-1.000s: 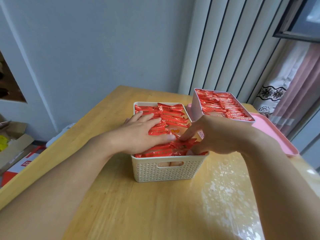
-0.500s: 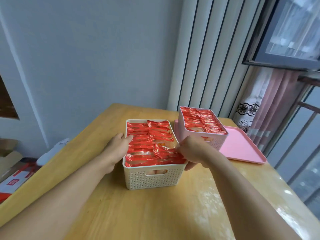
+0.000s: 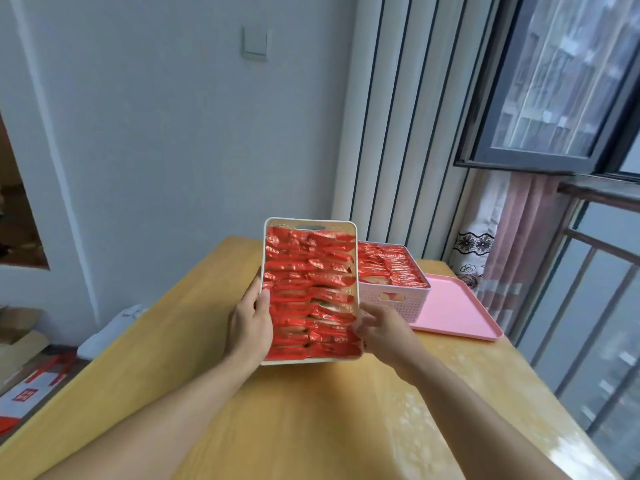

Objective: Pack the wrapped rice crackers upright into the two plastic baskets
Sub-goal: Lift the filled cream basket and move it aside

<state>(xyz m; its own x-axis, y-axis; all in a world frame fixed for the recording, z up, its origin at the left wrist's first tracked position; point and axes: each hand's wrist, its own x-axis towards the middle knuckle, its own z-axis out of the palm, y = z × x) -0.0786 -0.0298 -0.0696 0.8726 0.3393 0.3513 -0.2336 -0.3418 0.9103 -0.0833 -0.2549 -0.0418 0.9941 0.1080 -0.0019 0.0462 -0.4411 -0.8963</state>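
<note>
**Cream basket tipped toward you, both hands on it**

You hold the cream basket [image 3: 310, 224] tilted up so its open top faces the camera, near edge low over the table [image 3: 311, 410]. It is packed full of red crackers [image 3: 311, 289] in rows, edge-on, filling it wall to wall. Your left hand [image 3: 250, 325] grips the left wall, thumb curled over the rim and touching the wrappers, fingers behind the side (hidden). Your right hand [image 3: 384, 329] is at the right wall near the lower corner, fingers curled toward the rim; it is motion-blurred, so you cannot tell whether it actually clasps the basket or only touches it.

The pink basket [image 3: 398, 299] stands flat on the table just behind and right of the cream one, also full of red crackers standing on edge. It sits on the near-left part of a pink tray [image 3: 457, 313], which lies flat near the table's right edge by the curtain [image 3: 512, 237].
</note>
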